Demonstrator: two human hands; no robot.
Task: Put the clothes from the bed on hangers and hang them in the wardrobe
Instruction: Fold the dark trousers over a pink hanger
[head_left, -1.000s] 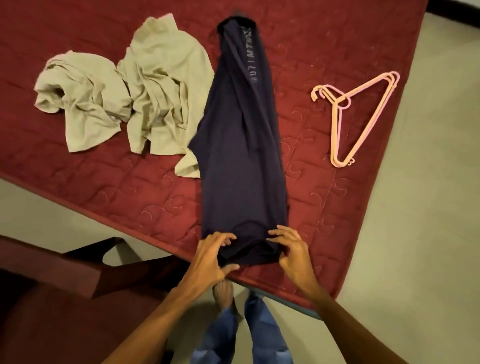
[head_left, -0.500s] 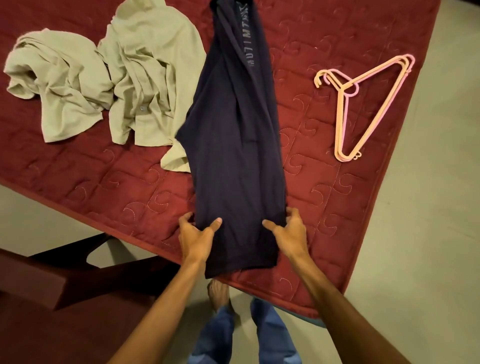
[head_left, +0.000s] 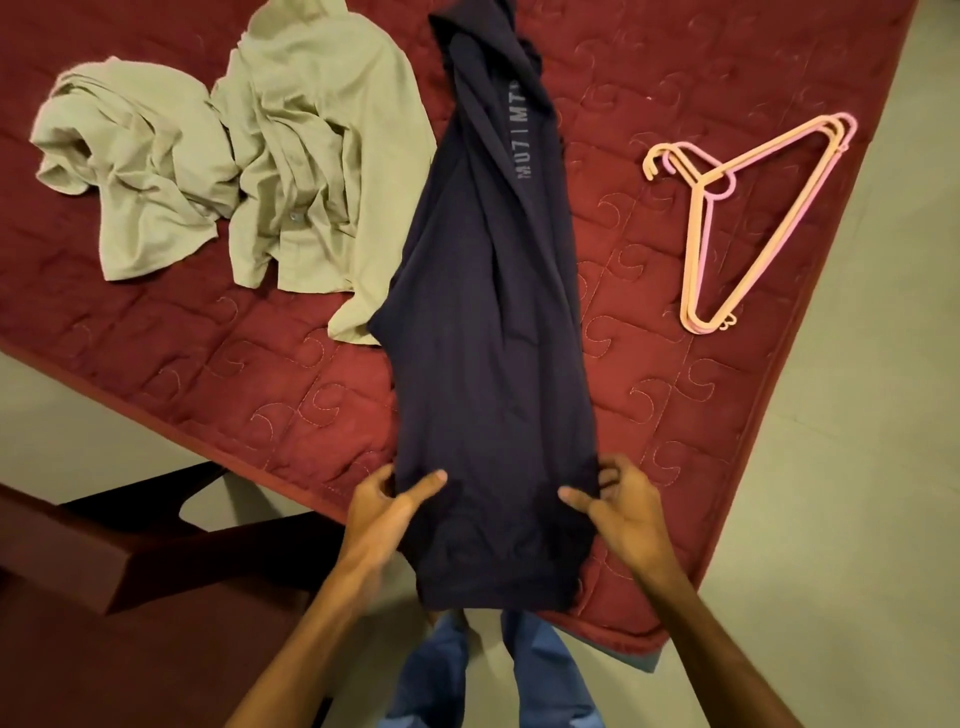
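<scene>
left hand (head_left: 382, 512) and right hand (head_left: 618, 506) each pinch a side of the navy shirt (head_left: 488, 338), thumbs on top, its hem hanging off the bed's (head_left: 208, 358) near edge. beyond, stacked pink hangers (head_left: 748, 218) by the right edge, beige shirts (head_left: 322, 156) crumpled left.

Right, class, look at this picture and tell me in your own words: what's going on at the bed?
A person stands at the corner of the bed. The left hand and right hand each pinch a side edge of the navy garment, which lies stretched across the red quilt. Two crumpled beige shirts lie to its left, and a stack of hangers lies untouched to its right. Nothing is on a hanger yet.
</scene>
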